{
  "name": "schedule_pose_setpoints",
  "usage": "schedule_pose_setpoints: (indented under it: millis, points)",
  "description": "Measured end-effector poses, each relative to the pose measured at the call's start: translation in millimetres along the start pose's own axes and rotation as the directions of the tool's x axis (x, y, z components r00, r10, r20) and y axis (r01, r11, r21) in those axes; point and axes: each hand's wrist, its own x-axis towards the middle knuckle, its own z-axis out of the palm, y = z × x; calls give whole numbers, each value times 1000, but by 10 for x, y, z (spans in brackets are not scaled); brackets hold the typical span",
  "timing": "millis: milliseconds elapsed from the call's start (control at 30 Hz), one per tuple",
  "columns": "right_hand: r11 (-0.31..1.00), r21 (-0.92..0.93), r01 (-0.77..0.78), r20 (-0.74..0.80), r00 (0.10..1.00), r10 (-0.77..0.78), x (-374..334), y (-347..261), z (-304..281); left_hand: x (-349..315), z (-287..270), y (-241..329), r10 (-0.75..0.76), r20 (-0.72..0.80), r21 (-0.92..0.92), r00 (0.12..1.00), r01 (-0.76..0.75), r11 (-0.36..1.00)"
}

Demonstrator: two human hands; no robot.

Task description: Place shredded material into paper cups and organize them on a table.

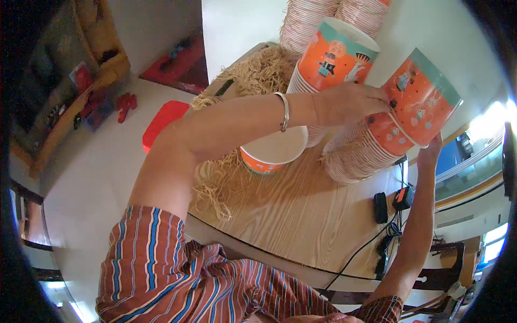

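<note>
An orange paper bucket (423, 97) with a teal band and cartoon figures tilts over the top of a leaning stack of paper buckets (358, 153). My right hand (430, 151) grips its lower right rim, most of the fingers hidden behind it. Reaching across from the left, my left hand (347, 103) has its fingers pinched together at the bucket's left edge. What those fingertips hold is too small to make out. Behind that hand stands another stack, topped by an orange and teal bucket (335, 62). A single open bucket (274, 148) sits below my left forearm.
Loose tan strings (258, 70) lie heaped on the wooden table (291, 215), some hanging near its left edge. Tall bucket stacks (307, 27) stand at the back. Black adapters (381, 207) and cables lie at the right edge. A red stool (164, 121) is beyond the left side.
</note>
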Motion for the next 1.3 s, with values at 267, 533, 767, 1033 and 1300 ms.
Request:
schedule_pose_setpoints:
  millis: [267,533,767,1033,1300]
  points:
    - [996,87,6,18,1000,-7,-3,98,4,-111,76,-4,8,-42,-7,999,-9,1000]
    - [999,-13,31,86,996,-30,-79,206,11,-193,137,-4,14,0,-78,1000,-14,997]
    - [994,90,-69,36,997,66,-142,262,107,-266,178,-52,11,49,-131,999,-5,991]
    - [995,-96,-16,59,998,22,-195,339,62,-248,180,-2,45,94,-65,995,-39,997]
    - [995,-65,-80,41,996,83,-187,482,-6,-239,200,20,142,21,7,990,-142,990]
